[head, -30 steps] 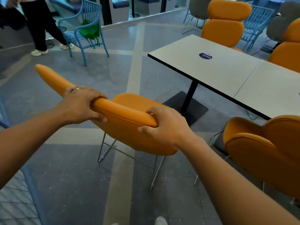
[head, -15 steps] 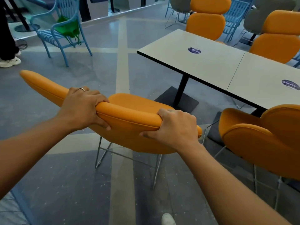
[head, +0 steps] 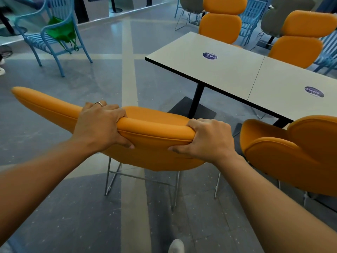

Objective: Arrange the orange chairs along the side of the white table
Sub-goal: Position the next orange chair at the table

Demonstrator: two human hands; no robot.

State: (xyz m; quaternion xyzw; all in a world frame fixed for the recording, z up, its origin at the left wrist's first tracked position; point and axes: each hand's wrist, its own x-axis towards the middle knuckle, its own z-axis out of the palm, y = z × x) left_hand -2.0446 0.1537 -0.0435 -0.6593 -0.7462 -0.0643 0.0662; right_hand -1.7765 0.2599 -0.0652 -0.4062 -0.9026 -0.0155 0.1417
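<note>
Grey floor [head: 54, 207] carries it all. The white worktop [head: 209, 70] runs from centre to the right edge. Two far orange chairs [head: 220, 26] stand along its far edge. A near orange chair [head: 291, 161] sits against its near edge. The held orange chair [head: 155, 136] stands on the floor off the worktop's near left corner, apart from it and just beside the near one. A blue chair [head: 54, 39] with a green bag [head: 62, 31] stands far left. The left grip [head: 98, 125] and right grip [head: 207, 139] both clasp the held chair's backrest top, fingers curled over, thumbs beneath. A ring [head: 98, 103] shows on the left one.
</note>
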